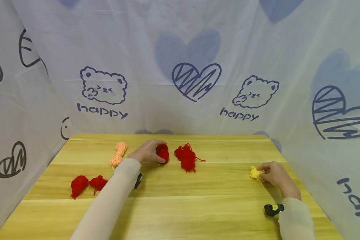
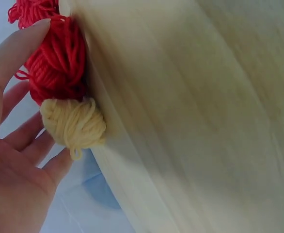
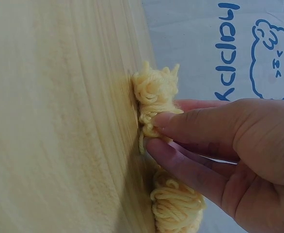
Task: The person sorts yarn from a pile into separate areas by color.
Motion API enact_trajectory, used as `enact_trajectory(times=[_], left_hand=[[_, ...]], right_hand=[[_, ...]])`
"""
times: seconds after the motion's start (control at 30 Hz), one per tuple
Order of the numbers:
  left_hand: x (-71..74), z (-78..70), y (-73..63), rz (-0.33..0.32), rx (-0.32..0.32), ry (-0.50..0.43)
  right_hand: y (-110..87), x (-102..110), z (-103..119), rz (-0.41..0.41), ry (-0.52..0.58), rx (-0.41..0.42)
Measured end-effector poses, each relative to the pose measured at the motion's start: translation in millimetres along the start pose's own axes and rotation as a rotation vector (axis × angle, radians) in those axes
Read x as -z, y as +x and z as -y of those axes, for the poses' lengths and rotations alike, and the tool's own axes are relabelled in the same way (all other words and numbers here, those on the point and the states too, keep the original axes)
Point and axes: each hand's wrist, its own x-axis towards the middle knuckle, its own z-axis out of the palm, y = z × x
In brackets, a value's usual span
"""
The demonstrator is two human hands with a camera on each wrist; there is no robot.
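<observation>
My left hand (image 1: 147,151) curls its thumb and fingers around a bundle of red yarn (image 1: 162,152) at the table's far middle. In the left wrist view, a pale yellow bundle of yarn (image 2: 74,124) sits against that red yarn (image 2: 59,63), beside the spread lower fingers; the hand hides it from the head view. On the right, my right hand (image 1: 277,175) pinches yellow yarn (image 1: 255,172) between thumb and fingers. The right wrist view shows a second yellow lump (image 3: 178,204) below the fingertips; whether both lumps are one skein, I cannot tell.
A loose red yarn bundle (image 1: 186,158) lies just right of the left hand. Behind the left forearm is a peach skein (image 1: 118,154). Two red lumps (image 1: 79,186) lie at the left of the wooden table (image 1: 192,213). Printed white sheets (image 1: 150,100) enclose its back and sides.
</observation>
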Motion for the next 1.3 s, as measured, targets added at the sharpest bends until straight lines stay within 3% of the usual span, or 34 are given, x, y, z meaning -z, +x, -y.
enact_trajectory(times=[0.4,0.87,1.1,1.3], left_hand=[[-8.2,-4.5,3.1,-0.051,-0.062,0.072],[-10.2,-9.1,6.5,-0.083,-0.085,-0.008],[-12.1,-10.6,7.4,-0.044,-0.095,0.009],[-15.9,-12.6,6.7,-0.015,-0.054,0.058]], right_hand=[[1.0,0,1,-0.001,-0.003,-0.007],[1.4,-1,-2,-0.007,-0.005,0.001],[1.3,-1,0,0.001,-0.009,-0.014],[0.5,-1,1,0.004,0.005,-0.008]])
